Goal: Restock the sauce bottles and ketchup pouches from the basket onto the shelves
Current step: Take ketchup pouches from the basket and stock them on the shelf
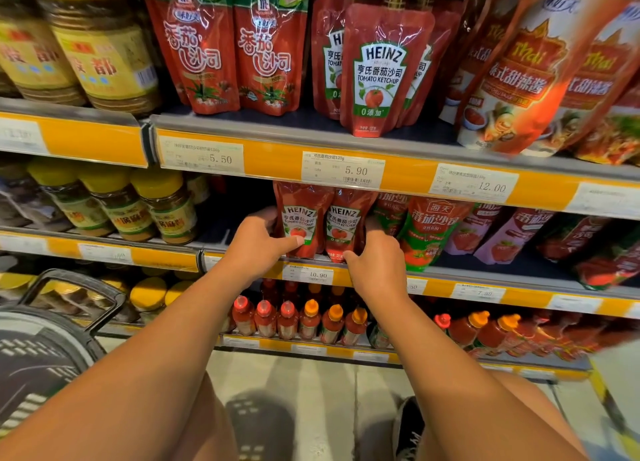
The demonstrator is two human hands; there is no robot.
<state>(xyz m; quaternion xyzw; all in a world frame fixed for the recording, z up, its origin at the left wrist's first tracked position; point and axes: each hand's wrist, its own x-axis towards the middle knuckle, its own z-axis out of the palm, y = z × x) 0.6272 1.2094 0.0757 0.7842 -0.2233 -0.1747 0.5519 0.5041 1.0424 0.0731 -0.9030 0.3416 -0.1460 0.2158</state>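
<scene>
Left hand (258, 244) and right hand (375, 258) gripping 2 Heinz pouches (320, 225) (upright), middle shelf (485, 277)

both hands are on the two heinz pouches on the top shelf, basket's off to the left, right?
Not the top shelf. The head view shows the left hand and right hand gripping the two Heinz pouches on the middle shelf. The basket is on the left.

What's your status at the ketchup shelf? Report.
Left hand grips left Heinz pouch. Right hand grips right Heinz pouch. Both upright on middle shelf. Green-label pouch crowds the right.
</scene>
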